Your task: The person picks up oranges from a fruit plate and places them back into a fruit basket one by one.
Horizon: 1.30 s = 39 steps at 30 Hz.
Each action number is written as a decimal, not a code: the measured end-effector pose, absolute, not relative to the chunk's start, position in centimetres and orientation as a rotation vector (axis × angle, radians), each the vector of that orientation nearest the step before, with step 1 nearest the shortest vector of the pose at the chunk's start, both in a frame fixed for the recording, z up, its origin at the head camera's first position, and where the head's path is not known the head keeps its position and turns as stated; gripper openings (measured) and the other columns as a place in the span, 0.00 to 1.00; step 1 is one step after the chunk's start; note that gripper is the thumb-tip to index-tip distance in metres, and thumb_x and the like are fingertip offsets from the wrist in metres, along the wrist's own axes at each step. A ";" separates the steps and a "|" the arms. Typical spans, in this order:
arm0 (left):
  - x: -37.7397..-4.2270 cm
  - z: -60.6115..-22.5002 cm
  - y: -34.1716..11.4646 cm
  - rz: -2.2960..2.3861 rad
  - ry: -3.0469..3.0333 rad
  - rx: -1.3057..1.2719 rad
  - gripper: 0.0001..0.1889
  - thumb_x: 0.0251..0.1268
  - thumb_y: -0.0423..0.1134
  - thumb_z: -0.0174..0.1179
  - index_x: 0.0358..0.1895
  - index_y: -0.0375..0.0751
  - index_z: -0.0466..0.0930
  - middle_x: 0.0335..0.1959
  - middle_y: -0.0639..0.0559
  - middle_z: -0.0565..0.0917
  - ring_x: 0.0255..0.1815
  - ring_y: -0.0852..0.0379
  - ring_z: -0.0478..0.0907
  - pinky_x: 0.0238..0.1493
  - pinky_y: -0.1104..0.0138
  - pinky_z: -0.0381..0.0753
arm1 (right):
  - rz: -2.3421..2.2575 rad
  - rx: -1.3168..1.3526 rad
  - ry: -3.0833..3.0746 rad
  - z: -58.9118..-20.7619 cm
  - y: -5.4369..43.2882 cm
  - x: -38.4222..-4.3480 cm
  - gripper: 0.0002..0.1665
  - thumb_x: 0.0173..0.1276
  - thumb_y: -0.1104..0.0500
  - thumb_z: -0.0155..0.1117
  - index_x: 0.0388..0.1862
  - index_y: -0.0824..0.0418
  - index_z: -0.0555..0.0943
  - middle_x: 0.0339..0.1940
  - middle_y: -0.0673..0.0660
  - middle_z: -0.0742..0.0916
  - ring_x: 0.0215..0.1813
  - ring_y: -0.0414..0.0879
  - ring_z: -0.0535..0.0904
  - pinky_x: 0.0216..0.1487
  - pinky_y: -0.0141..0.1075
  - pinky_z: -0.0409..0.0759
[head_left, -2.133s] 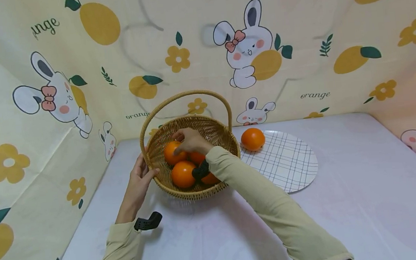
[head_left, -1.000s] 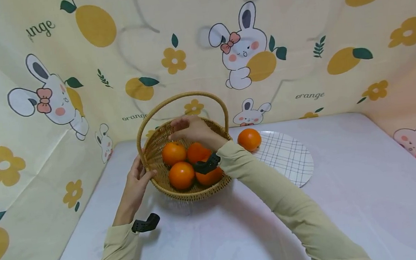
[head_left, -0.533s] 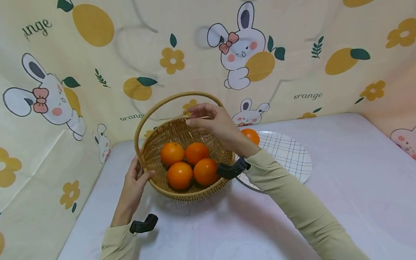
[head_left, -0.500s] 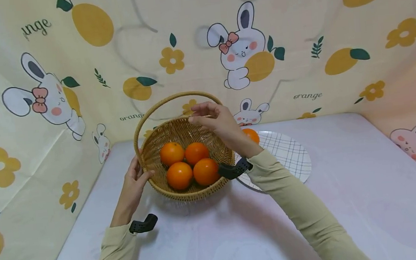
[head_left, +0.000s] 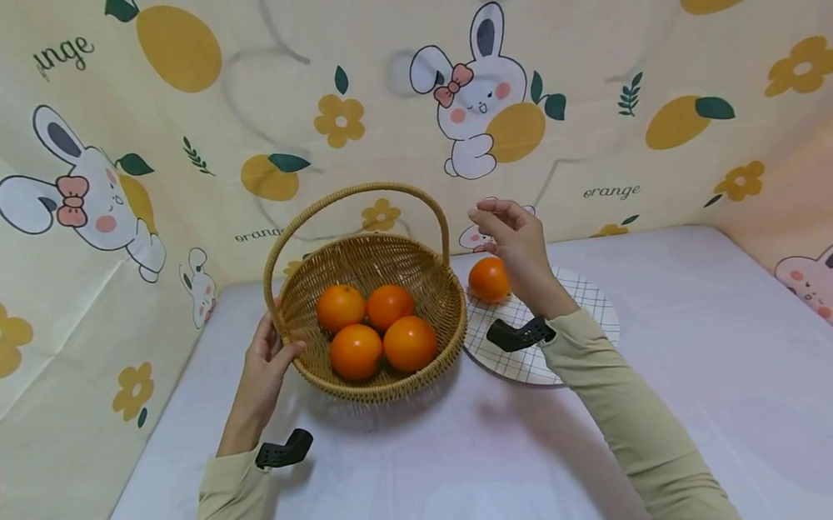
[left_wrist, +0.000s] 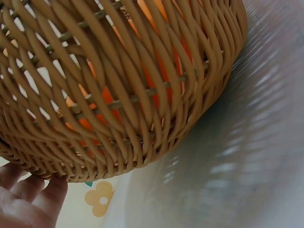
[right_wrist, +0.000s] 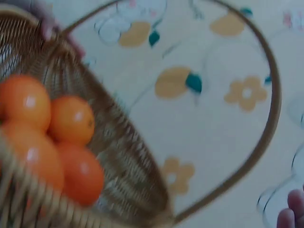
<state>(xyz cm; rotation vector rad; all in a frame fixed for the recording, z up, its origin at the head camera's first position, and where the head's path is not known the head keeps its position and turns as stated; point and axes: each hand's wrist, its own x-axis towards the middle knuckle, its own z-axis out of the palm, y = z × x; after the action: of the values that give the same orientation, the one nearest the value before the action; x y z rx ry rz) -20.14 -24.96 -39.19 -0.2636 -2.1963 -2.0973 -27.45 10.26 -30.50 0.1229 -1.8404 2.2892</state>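
Observation:
My left hand (head_left: 265, 371) grips the left rim of a woven basket (head_left: 430, 288), thumb over the edge near the handle's foot. In the left wrist view its fingers (left_wrist: 52, 194) touch the basket's outer weave (left_wrist: 118, 99). Several oranges (head_left: 410, 344) sit together in the basket; the right wrist view shows them (right_wrist: 26, 102) from the side. My right hand (head_left: 525, 258) is raised over the plate (head_left: 589, 298), right of the basket, fingers loosely bent and holding nothing. Beside it, one orange (head_left: 489, 280) lies on the plate's left part.
The basket's tall arched handle (head_left: 350, 191) stands up over its mouth. A white cloth-covered table (head_left: 422, 477) lies under everything. Behind it hangs a printed backdrop (head_left: 389, 129) with rabbits and oranges. Black wrist cameras (head_left: 520, 334) jut inward from both wrists.
My right hand has come up from the oranges inside the basket and moved right, past the rim, to above the plate. My left hand has kept its grip on the basket.

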 end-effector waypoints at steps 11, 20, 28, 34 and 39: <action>-20.0 -39.3 -25.1 -2.109 -2.192 -0.241 0.39 0.69 0.24 0.49 0.79 0.47 0.44 0.77 0.44 0.50 0.75 0.47 0.50 0.70 0.49 0.52 | 2.039 -0.271 -1.990 -35.9 12.3 -29.8 0.28 0.62 0.50 0.70 0.57 0.62 0.76 0.42 0.52 0.77 0.46 0.44 0.70 0.48 0.34 0.70; -20.1 -39.2 -25.1 -2.103 -2.195 -0.254 0.39 0.69 0.24 0.49 0.79 0.46 0.44 0.77 0.44 0.51 0.75 0.47 0.50 0.70 0.49 0.53 | 1.978 -0.373 -2.285 -39.6 13.1 -30.8 0.45 0.60 0.48 0.72 0.70 0.60 0.62 0.63 0.65 0.68 0.57 0.56 0.66 0.55 0.42 0.71; -20.1 -39.1 -25.0 -2.088 -2.206 -0.247 0.39 0.68 0.25 0.50 0.79 0.46 0.44 0.76 0.43 0.51 0.75 0.45 0.50 0.69 0.48 0.54 | 1.934 -0.413 -2.368 -41.5 13.2 -31.5 0.52 0.56 0.49 0.75 0.71 0.61 0.56 0.60 0.67 0.69 0.56 0.57 0.68 0.54 0.43 0.74; -20.2 -39.1 -25.0 -2.092 -2.203 -0.245 0.39 0.68 0.26 0.50 0.78 0.47 0.45 0.76 0.44 0.52 0.75 0.46 0.51 0.69 0.49 0.55 | 1.974 -0.398 -2.374 -41.8 13.2 -31.7 0.52 0.55 0.52 0.76 0.71 0.61 0.56 0.62 0.68 0.68 0.60 0.59 0.68 0.61 0.45 0.70; -20.3 -39.2 -25.1 -2.096 -2.198 -0.255 0.39 0.68 0.26 0.50 0.79 0.46 0.44 0.77 0.44 0.51 0.75 0.47 0.50 0.69 0.49 0.54 | 2.000 -0.406 -2.360 -41.8 13.2 -31.8 0.49 0.56 0.53 0.75 0.69 0.61 0.58 0.61 0.67 0.68 0.60 0.58 0.67 0.61 0.44 0.70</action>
<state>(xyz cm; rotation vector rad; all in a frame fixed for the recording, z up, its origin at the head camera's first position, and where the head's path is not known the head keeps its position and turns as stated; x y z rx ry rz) -20.28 -25.08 -39.23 -0.2553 -2.1985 -2.0965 -31.79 13.16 -41.83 -0.4058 -2.3598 2.0002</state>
